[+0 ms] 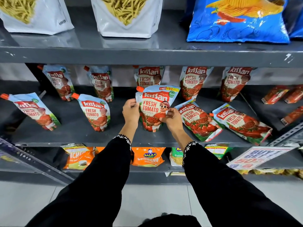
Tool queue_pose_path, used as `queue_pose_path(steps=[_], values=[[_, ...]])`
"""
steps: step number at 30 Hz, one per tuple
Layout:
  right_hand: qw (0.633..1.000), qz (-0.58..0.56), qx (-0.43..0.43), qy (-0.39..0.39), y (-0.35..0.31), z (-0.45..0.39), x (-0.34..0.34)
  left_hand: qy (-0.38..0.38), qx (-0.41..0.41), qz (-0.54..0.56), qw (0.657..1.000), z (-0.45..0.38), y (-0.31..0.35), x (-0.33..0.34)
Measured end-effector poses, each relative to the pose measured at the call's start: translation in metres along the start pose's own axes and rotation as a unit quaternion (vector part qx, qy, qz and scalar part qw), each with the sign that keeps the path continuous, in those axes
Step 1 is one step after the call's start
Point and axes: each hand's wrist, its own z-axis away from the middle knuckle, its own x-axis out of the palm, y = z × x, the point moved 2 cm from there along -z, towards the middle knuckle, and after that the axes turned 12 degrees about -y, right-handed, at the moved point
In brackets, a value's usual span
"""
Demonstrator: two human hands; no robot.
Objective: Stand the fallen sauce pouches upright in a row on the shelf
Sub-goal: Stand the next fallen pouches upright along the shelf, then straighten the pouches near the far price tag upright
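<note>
A ketchup pouch with an orange cap stands upright at the middle front of the grey shelf. My left hand grips its left edge and my right hand grips its right side. Two pouches stand upright to the left in the front row, one at the far left and one nearer. To the right two pouches lie flat, the near one and the far one. Several more pouches stand in a back row.
Red sachet packs lie at the shelf's right end. The shelf above holds white snack bags and a blue chip bag. Orange snack packs fill the shelf below. A promo sign hangs at the lower right.
</note>
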Motion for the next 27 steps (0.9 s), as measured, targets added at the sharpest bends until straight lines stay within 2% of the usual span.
queue_pose_path(steps=[3,5,9,15,18,21,23,27], values=[[1.0,0.009,0.012,0.014,0.002,0.005,-0.012,0.092,-0.042,0.032,0.994,0.024,-0.001,0.01],[0.999,0.022,0.01,0.042,0.001,0.012,-0.027,0.1,-0.072,0.061,0.99,0.038,-0.007,0.025],[0.991,0.072,-0.007,0.108,-0.001,0.023,-0.064,0.047,-0.093,0.07,0.992,0.055,-0.019,0.071],[0.96,0.228,-0.013,0.162,-0.007,0.032,-0.14,-0.066,-0.138,-0.021,0.988,0.076,-0.027,0.142],[0.946,0.294,0.051,0.125,-0.006,0.025,-0.176,-0.091,-0.179,-0.034,0.979,0.085,-0.027,0.175],[0.936,0.327,0.126,0.027,0.006,0.009,-0.183,-0.081,-0.237,0.008,0.968,0.082,-0.033,0.184],[0.932,0.332,0.141,-0.028,0.012,-0.003,-0.197,-0.073,-0.247,0.032,0.966,0.08,-0.036,0.201],[0.934,0.316,0.15,-0.073,0.023,-0.031,-0.214,-0.038,-0.248,0.056,0.966,0.072,-0.039,0.22]])
